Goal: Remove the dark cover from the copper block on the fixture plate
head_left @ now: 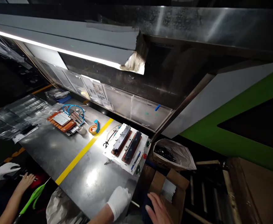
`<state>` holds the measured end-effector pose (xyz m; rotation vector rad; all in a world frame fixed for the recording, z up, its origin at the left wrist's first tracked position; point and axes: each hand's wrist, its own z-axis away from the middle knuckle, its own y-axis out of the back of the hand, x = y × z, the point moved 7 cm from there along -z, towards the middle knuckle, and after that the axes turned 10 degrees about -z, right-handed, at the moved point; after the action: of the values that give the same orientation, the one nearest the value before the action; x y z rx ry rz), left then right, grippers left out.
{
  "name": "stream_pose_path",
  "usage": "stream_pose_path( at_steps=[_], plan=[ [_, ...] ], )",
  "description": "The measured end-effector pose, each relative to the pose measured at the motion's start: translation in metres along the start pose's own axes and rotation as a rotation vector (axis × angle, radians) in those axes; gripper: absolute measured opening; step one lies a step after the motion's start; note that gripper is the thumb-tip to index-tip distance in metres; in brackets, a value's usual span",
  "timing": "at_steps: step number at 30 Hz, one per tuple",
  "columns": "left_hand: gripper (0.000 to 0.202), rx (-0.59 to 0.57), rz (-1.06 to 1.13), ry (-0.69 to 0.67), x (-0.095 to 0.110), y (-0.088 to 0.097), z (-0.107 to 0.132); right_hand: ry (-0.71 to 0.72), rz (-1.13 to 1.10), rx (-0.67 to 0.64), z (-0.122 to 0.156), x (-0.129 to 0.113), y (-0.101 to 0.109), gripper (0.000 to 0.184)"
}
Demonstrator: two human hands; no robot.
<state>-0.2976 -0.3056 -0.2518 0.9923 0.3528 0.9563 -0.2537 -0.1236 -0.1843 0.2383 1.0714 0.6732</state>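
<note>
Head view: left hand [119, 199] gloved, flat on counter [57, 149] edge, right hand [157, 208] bare, spread wide at five o'clock near cardboard box [174, 189]; best steadied before reaching.

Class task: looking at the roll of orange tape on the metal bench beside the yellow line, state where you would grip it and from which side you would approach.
Grip the roll of orange tape across its outer rim, coming from straight above. It appears to lie flat on the metal bench with its hole facing up, so the rim is exposed all round. The yellow line side looks clearest; the orange fixture crowds the other.
</note>
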Motion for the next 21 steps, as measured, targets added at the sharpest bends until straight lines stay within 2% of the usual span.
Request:
stream_pose_path(
  at_steps=[2,4,6,9,11,13,15,18,21],
  plan=[
    [0.023,0.123,-0.067,-0.078,0.017,0.015,0.001,-0.021,0.019,-0.183,-0.021,-0.024,-0.013,0.063],
    [0.023,0.274,-0.133,-0.116,0.025,0.04,0.003,-0.01,0.032,-0.29,-0.034,-0.048,-0.021,0.075],
    [0.015,0.387,-0.183,-0.125,0.025,0.069,0.007,0.034,-0.003,-0.314,-0.041,-0.066,-0.023,0.076],
    [0.01,0.525,-0.157,-0.129,0.01,0.115,0.019,0.093,-0.142,-0.237,-0.052,-0.081,-0.009,0.063],
    [0.017,0.637,-0.053,-0.09,-0.011,0.144,0.029,0.107,-0.224,-0.148,-0.063,-0.084,0.01,0.055],
    [0.023,0.766,0.042,0.062,-0.044,0.168,0.037,0.125,-0.257,-0.047,-0.08,-0.088,0.033,0.053],
    [0.027,0.859,0.092,0.246,-0.081,0.183,0.036,0.182,-0.238,0.04,-0.101,-0.097,0.055,0.053],
    [0.034,0.863,0.136,0.399,-0.124,0.195,0.013,0.296,-0.123,0.155,-0.138,-0.121,0.076,0.048],
    [0.038,0.84,0.172,0.408,-0.148,0.204,-0.021,0.335,0.053,0.243,-0.173,-0.15,0.079,0.042]
  ],
)
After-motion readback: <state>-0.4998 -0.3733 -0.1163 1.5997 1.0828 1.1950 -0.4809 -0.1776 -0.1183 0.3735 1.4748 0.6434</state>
